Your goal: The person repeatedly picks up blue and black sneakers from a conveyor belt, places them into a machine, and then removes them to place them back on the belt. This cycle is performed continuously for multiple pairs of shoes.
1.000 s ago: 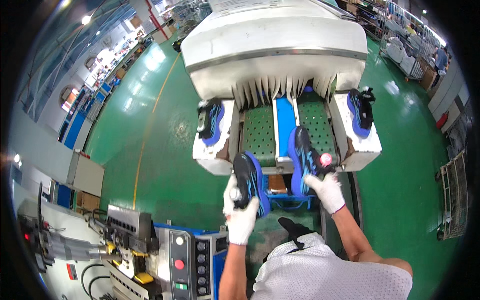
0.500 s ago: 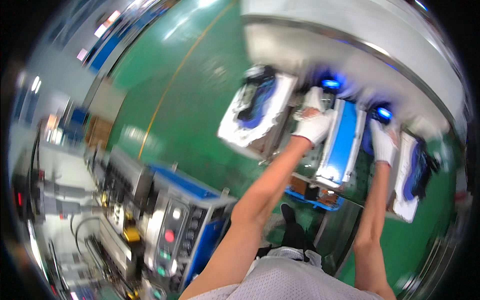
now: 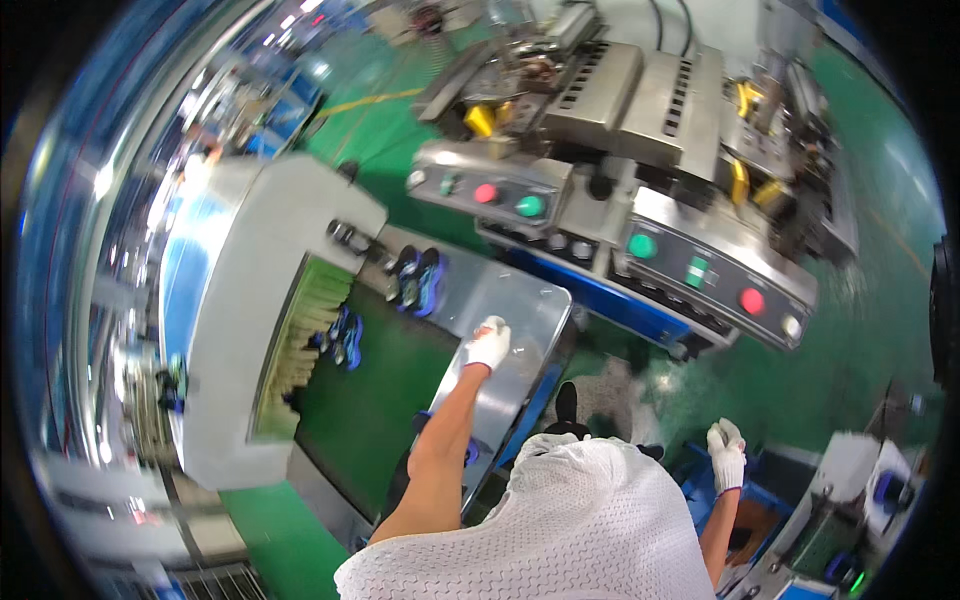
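My left hand (image 3: pixel 488 343), in a white glove with bare fingertips, hovers over a shiny metal table (image 3: pixel 525 350). Its fingers are curled in, and nothing shows in them. Nearest to it, at the table's far left end, lies a pair of dark shoe uppers (image 3: pixel 418 280) with blue edges. More blue and black uppers (image 3: pixel 345 338) rest on a green conveyor belt (image 3: pixel 365 410). Low on the right, my right hand (image 3: pixel 727 455), gloved in white too, hangs with fingers loosely stretched and holds nothing visible. A blue crate (image 3: pixel 705 490) is beside it.
A pale machine housing (image 3: pixel 300 200) with a bristly curtain (image 3: pixel 300 340) spans the belt. Ahead stands a steel machine (image 3: pixel 620 110) with red and green buttons on two panels. At lower right, a dark blue upper (image 3: pixel 890 492) lies on a white surface.
My view has swung round from the machine with blue lights toward the conveyor. Both hands have left the pieces there; the left now reaches over the metal table, the right hangs low.
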`<state>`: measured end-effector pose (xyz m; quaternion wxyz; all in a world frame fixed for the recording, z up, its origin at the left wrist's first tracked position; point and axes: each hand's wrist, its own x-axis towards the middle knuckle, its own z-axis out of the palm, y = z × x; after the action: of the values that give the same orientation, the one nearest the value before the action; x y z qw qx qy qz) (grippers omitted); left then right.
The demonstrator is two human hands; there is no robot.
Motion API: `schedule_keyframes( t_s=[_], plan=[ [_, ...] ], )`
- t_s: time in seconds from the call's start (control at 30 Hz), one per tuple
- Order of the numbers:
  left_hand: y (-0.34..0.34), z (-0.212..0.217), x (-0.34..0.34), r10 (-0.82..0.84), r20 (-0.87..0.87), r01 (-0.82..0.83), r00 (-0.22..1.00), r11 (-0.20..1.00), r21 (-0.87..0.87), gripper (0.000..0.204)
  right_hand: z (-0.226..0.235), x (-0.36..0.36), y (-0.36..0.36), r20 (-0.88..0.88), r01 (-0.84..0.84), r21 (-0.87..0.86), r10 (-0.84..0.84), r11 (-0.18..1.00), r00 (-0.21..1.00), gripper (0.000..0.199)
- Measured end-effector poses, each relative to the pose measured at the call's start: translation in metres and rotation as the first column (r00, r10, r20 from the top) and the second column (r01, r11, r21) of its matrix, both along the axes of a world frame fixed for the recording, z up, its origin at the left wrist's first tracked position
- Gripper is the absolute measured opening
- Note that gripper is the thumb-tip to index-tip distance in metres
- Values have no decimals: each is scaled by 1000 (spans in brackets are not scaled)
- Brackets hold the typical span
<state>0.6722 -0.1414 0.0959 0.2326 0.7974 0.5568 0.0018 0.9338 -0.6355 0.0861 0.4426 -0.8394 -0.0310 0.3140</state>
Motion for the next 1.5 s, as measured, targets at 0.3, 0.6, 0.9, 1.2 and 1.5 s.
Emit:
schedule_keyframes(
  t_s=[0.3,0.6,0.9,1.2,1.5],
  plan=[
    [209,-3,-335,411,83,-413,908,843,344,27,-28,-29,153,32,-398,-324,431,858,902,50],
    [353,7,-399,513,-273,-522,814,852,46,60,18,-58,183,-153,-510,-634,553,581,819,55],
    [215,-71,-361,245,-300,-219,922,969,118,52,32,-68,268,-95,-636,-678,813,369,574,54],
    [75,75,-208,436,418,-274,797,877,-394,68,93,-110,423,-95,-872,-107,869,477,486,62],
    [94,210,-27,-21,742,265,670,941,-213,48,130,-106,456,-684,187,723,727,666,56,61]
  ],
)
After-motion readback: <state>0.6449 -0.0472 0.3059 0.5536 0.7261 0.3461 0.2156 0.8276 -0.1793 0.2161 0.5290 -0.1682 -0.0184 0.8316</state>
